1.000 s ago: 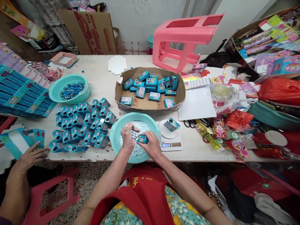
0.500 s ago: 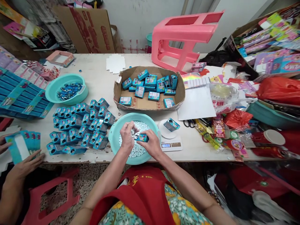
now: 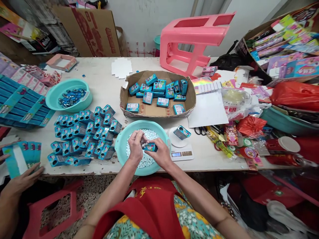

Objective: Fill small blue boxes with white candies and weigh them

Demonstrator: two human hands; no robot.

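My right hand (image 3: 162, 153) grips a small blue candy box (image 3: 151, 147) over a turquoise basin (image 3: 121, 146). Small white candies (image 3: 146, 162) fill the basin's bottom. Beside the box, my left hand (image 3: 136, 145) is curled closed around some of these candies, its fingertips close to the box's end. Another blue box (image 3: 182, 132) lies on the white digital scale (image 3: 186, 152) right of the basin. Left of the basin stand rows of similar boxes (image 3: 92, 127), several showing a dark round hole on one face.
Behind the basin is a cut-down cardboard tray (image 3: 124, 108) with several blue boxes. A second basin (image 3: 51, 96) holds shiny blue pieces. A co-worker's hands (image 3: 26, 179) hold blue card at far left. Scissors (image 3: 200, 130), packets and a pink stool (image 3: 194, 36) sit on the table.
The view has shifted very slightly. My left fingers have shifted a little at the end of the box; both hands stay over the basin.
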